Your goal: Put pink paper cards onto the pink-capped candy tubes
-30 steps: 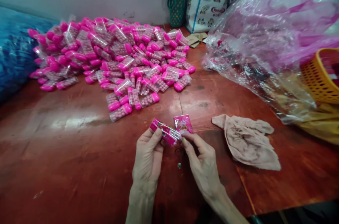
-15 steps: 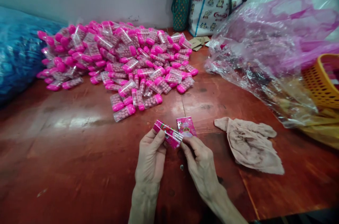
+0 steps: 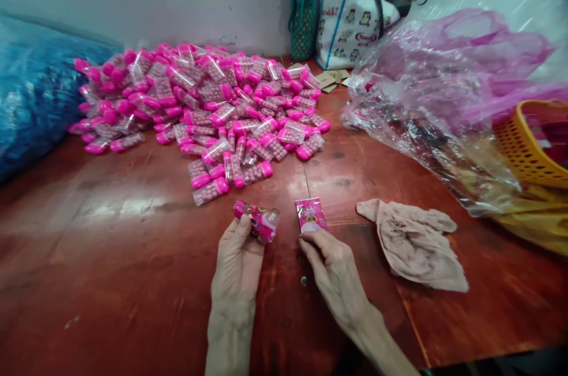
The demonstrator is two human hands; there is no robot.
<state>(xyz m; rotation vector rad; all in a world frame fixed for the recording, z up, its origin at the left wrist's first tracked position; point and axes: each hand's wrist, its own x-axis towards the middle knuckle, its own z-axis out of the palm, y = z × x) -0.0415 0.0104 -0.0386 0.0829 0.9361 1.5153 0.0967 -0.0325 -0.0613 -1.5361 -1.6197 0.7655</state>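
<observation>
My left hand [image 3: 237, 254] is closed round a small candy tube [image 3: 260, 221], its fingers and thumb gripping one end. A pink printed sleeve covers most of the tube, and a clear end sticks out to the right. Against the near edge of a flat pink printed sleeve [image 3: 310, 213] on the table, my right hand [image 3: 331, 260] has its thumb and forefinger tips pressed together. Whatever lies between those tips is too small to make out. Ahead of both hands spreads a large heap of clear candy tubes [image 3: 213, 92] with bright pink caps and pink balls inside.
A crumpled beige cloth [image 3: 417, 246] lies to the right on the reddish wooden table [image 3: 133, 281]. Clear and pink plastic bags [image 3: 426, 92] and a yellow basket [image 3: 523, 139] stand farther right. At the left is a big blue bag [image 3: 39, 92]; a white tote [image 3: 348, 26] stands by the wall.
My left hand has moved left with the tube, away from my right hand. My right fingers have left the tube's end and now rest at the flat sleeve. The view has shifted slightly.
</observation>
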